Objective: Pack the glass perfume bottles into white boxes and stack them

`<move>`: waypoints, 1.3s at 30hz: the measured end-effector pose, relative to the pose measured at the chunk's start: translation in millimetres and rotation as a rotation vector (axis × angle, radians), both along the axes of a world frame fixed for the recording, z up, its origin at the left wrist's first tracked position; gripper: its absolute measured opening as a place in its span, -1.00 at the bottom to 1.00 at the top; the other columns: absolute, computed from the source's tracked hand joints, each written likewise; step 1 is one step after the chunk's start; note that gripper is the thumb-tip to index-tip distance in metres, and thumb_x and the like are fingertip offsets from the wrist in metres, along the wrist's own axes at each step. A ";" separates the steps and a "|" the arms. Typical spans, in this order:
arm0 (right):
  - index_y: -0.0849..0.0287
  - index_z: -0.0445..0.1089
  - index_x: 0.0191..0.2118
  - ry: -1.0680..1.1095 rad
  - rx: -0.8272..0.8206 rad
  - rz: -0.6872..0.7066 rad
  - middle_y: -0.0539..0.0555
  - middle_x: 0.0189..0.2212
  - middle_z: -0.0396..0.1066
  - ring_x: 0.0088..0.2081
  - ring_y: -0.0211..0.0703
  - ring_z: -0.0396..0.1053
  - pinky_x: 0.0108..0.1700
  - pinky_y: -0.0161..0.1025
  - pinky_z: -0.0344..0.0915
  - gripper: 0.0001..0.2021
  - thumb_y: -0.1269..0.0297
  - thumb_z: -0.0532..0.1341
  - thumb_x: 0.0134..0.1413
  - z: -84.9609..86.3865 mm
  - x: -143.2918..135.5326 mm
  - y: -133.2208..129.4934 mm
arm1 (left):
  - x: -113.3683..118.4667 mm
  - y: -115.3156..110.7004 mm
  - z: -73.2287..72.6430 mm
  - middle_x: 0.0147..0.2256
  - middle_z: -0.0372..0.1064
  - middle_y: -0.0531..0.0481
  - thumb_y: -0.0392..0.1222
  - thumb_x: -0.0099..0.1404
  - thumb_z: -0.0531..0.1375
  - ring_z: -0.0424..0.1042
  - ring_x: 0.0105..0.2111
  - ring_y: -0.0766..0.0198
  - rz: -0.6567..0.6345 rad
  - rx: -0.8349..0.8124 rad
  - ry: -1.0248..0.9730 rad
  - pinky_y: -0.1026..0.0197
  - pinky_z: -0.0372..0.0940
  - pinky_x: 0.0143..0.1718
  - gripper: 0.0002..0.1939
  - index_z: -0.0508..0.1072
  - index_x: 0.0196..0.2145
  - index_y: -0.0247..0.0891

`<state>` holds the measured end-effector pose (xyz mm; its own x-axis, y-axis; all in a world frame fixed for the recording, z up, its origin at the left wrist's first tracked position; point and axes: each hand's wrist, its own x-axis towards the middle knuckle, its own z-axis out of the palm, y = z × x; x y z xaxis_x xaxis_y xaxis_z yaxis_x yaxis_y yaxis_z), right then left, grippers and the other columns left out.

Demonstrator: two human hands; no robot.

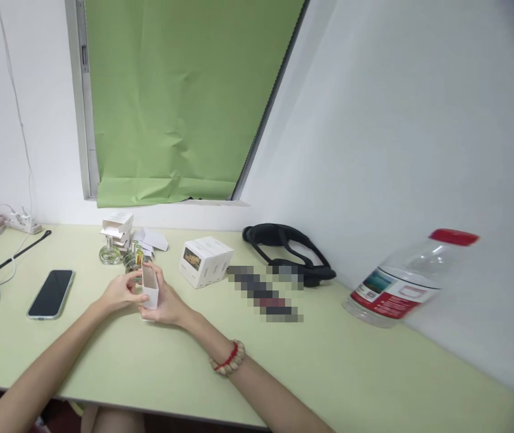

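Note:
Between my two hands is a small white cardboard box point(150, 296), its upper end uncovered so the inside shows. My right hand point(169, 304) wraps round its right side. On the left side, the fingers of my left hand point(122, 291) pinch its edge. Just behind my hands stand several small glass perfume bottles point(110, 254), one with a gold-coloured neck, partly hidden by my fingers. Behind them is a stack of small white boxes point(118, 225), with folded white card pieces point(152, 239) beside it. To the right sit closed white boxes point(207, 260), pressed together in a block.
A phone point(52, 293) lies left on the pale green table point(148, 367), near a white cable and a black strap point(22, 250). A black headset-like strap frame point(290, 252) lies right, beside a pixelated patch. A large red-capped bottle point(396, 285) stands by the wall.

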<state>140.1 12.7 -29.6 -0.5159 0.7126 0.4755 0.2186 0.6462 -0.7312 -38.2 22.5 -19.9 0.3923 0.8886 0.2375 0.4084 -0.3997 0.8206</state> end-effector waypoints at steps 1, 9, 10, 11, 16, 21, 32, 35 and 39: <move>0.12 -0.20 0.27 -0.017 0.024 -0.011 0.02 -0.29 0.40 -0.46 -0.18 0.38 -0.42 -0.23 0.35 -0.10 0.32 0.26 -0.20 -0.3 0.0 -0.1 | -0.8 -1.1 1.8 -0.65 0.12 0.18 0.00 -0.01 0.30 0.05 -0.60 0.42 0.004 0.014 0.021 0.35 0.02 -0.52 -0.46 0.47 -0.09 -0.35; 0.12 -0.09 0.20 -0.045 0.462 -0.165 0.29 0.10 0.22 0.02 0.11 0.38 -0.03 -0.02 0.39 -0.23 0.26 0.26 -0.16 3.0 15.2 13.0 | -18.3 -8.2 20.5 -0.70 0.19 0.09 0.09 0.30 -0.13 0.21 -0.62 0.31 0.171 0.179 0.093 0.27 0.15 -0.40 -0.43 0.53 -0.16 -0.34; 0.12 -0.10 0.19 -0.019 0.470 -0.222 0.29 0.09 0.23 0.00 0.10 0.40 -0.05 -0.02 0.40 -0.24 0.25 0.26 -0.14 3.0 18.0 16.2 | -21.9 -8.4 22.5 -0.71 0.20 0.07 0.12 0.32 -0.19 0.23 -0.62 0.30 0.224 0.209 0.106 0.25 0.16 -0.38 -0.37 0.54 -0.20 -0.33; 0.12 -0.10 0.19 0.009 0.471 -0.280 0.30 0.09 0.23 -0.01 0.10 0.40 -0.06 -0.02 0.40 -0.25 0.23 0.26 -0.12 2.7 20.5 19.5 | -25.3 -8.4 23.9 -0.71 0.20 0.05 0.16 0.33 -0.22 0.24 -0.61 0.29 0.285 0.235 0.128 0.25 0.16 -0.37 -0.33 0.55 -0.25 -0.32; 0.13 -0.13 0.23 0.039 0.376 -0.475 0.33 0.16 0.17 0.08 0.15 0.35 -0.01 0.07 0.39 -0.21 0.12 0.27 -0.06 -1.2 26.6 32.6 | -37.3 -5.5 21.5 -0.70 0.20 0.01 0.17 0.34 -0.21 0.25 -0.61 0.28 0.468 0.311 0.297 0.24 0.06 -0.43 -0.35 0.53 -0.39 -0.28; 0.12 -0.11 0.27 -0.060 0.176 -0.500 0.32 0.22 0.13 0.07 0.21 0.36 0.00 0.18 0.36 -0.14 0.09 0.32 -0.09 -3.4 24.9 36.7 | -42.1 -2.4 13.9 -0.63 0.31 -0.03 0.05 0.33 -0.12 0.26 -0.59 0.29 0.496 0.406 0.502 0.24 -0.02 -0.45 -0.51 0.45 -0.47 -0.26; 0.13 -0.17 0.32 0.007 0.019 -0.485 0.36 0.21 0.11 0.11 0.22 0.32 0.07 0.16 0.31 -0.04 0.16 0.38 -0.13 0.8 15.9 38.6 | -38.2 17.9 32.4 -0.51 0.39 -0.04 -0.01 0.28 0.04 0.35 -0.34 0.18 0.828 0.668 0.325 0.25 0.15 -0.32 -0.72 0.41 -0.30 -0.26; 0.11 -0.21 0.33 -0.018 -0.017 -0.428 0.35 0.23 0.07 0.12 0.22 0.31 0.11 0.19 0.27 -0.11 0.19 0.31 -0.03 4.8 17.9 37.4 | -27.8 31.5 50.8 -0.45 0.43 -0.07 -0.04 0.27 0.11 0.33 -0.21 0.10 0.943 0.593 0.242 0.17 0.18 -0.16 -0.75 0.42 -0.24 -0.27; 0.11 -0.24 0.33 0.006 -0.004 -0.351 0.33 0.28 -0.04 0.22 0.17 0.20 0.21 0.14 0.19 -0.15 0.25 0.26 0.02 5.8 20.2 36.2 | -10.0 50.9 81.6 -0.18 0.45 -0.13 -0.02 0.27 0.16 0.27 -0.02 -0.01 1.074 0.413 0.211 0.00 0.09 0.06 -0.73 0.49 -0.21 -0.25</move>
